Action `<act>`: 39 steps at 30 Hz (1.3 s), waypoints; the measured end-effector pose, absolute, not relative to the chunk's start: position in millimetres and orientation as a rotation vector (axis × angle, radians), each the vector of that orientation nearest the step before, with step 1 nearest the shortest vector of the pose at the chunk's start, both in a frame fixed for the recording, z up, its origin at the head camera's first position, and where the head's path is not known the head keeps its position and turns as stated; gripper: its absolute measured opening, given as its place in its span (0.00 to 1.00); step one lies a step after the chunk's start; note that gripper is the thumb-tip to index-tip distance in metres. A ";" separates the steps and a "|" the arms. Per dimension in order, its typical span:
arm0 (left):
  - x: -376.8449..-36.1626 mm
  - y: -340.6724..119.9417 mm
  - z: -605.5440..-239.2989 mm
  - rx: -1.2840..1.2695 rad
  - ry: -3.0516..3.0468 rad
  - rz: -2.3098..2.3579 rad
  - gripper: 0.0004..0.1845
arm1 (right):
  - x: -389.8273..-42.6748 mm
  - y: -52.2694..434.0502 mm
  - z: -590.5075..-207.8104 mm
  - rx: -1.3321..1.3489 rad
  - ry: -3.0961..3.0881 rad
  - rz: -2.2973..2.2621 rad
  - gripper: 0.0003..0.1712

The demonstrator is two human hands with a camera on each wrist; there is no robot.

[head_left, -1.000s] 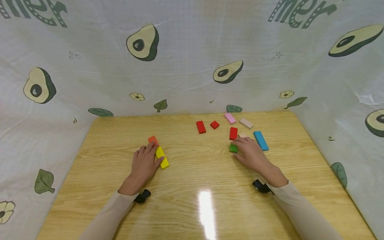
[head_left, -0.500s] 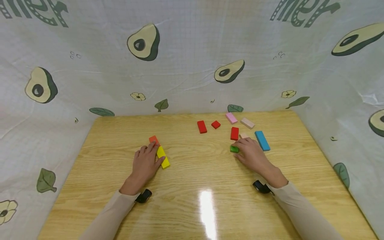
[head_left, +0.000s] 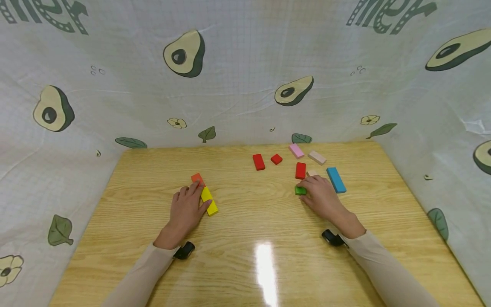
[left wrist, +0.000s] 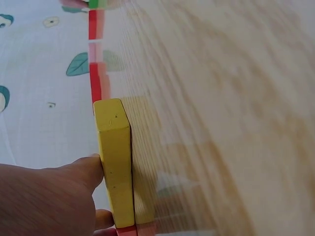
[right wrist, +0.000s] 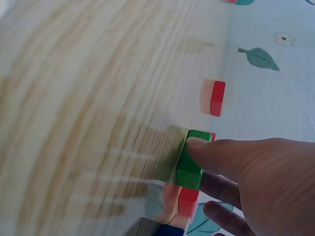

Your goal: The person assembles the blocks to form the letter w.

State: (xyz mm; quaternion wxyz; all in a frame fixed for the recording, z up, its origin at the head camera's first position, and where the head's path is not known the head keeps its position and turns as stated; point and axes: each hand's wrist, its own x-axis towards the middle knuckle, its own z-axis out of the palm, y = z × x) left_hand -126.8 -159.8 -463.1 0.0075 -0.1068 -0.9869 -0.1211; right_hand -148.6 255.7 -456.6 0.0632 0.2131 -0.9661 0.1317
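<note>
On the left of the table, a yellow block (head_left: 209, 201) and an orange block (head_left: 197, 178) lie end to end in one slanted line. My left hand (head_left: 186, 211) rests along them with relaxed fingers. Its fingertips are where the two blocks meet, and in the left wrist view the thumb (left wrist: 91, 167) touches the yellow block's side. Farther right, my right hand (head_left: 322, 198) pinches a small green block (head_left: 300, 191). The right wrist view shows the thumb on one face of this green block (right wrist: 189, 169), with the other fingers partly hidden behind.
Just beyond the right hand are a red block (head_left: 301, 170), a partly hidden beige block (head_left: 312, 173) and a blue block (head_left: 336, 180). Toward the back lie red blocks (head_left: 258, 162), a pink block (head_left: 296, 151) and another beige block (head_left: 317, 157). A printed curtain (head_left: 238, 106) borders the table.
The right index finger has drawn back toward the green block, uncovering more of the beige block behind it. My left hand stays on the yellow and orange blocks.
</note>
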 end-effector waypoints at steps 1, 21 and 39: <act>-126.5 -159.8 -462.7 -0.332 -3.088 -0.379 0.33 | -149.1 255.2 -456.6 0.640 -2.919 0.400 0.18; -125.2 -161.5 -467.0 -0.331 -3.056 -0.381 0.32 | -146.0 230.2 -449.2 0.729 -2.862 0.501 0.18; -126.7 -161.3 -467.1 -0.347 -3.061 -0.376 0.33 | -138.4 181.2 -447.2 0.945 -2.777 0.536 0.17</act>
